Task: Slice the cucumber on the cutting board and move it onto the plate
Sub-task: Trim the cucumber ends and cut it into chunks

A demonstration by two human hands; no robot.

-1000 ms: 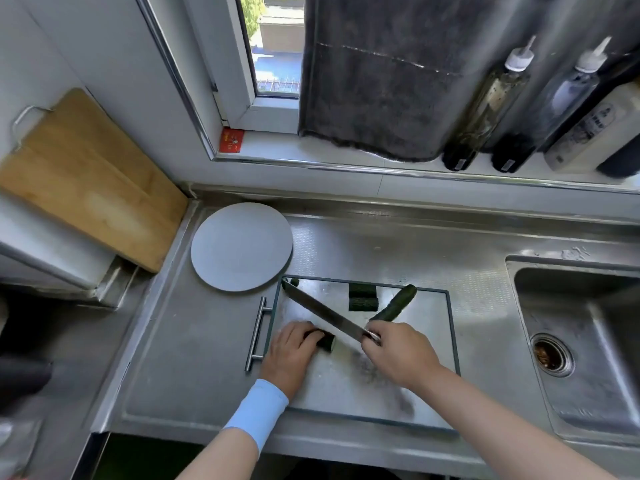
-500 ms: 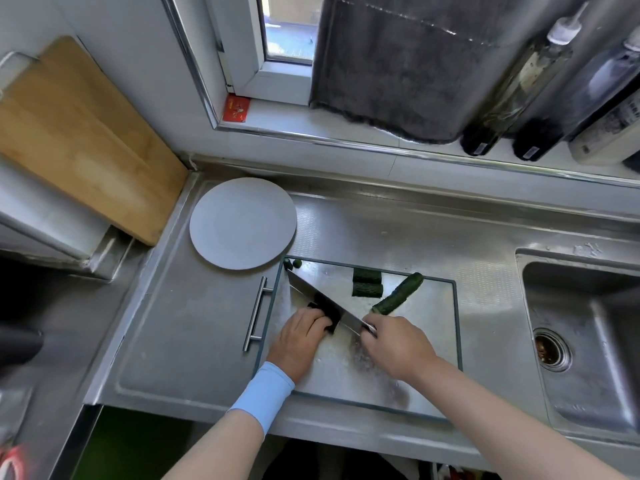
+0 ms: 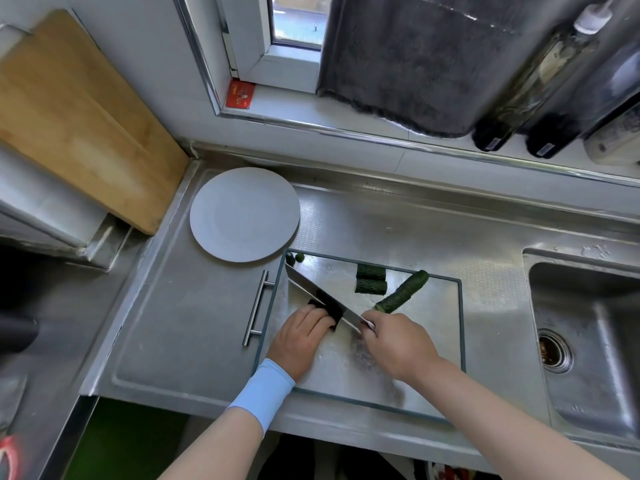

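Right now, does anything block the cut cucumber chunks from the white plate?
Two small green cucumber end bits sit at the steel cutting board's corner nearest the round white plate; the steel knife's tip reaches close.

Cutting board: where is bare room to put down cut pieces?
Free: the near right part of the cutting board, between the right hand and its right edge. The plate is bare too. Crowded: the far half, with knife, cucumber pieces and left hand.
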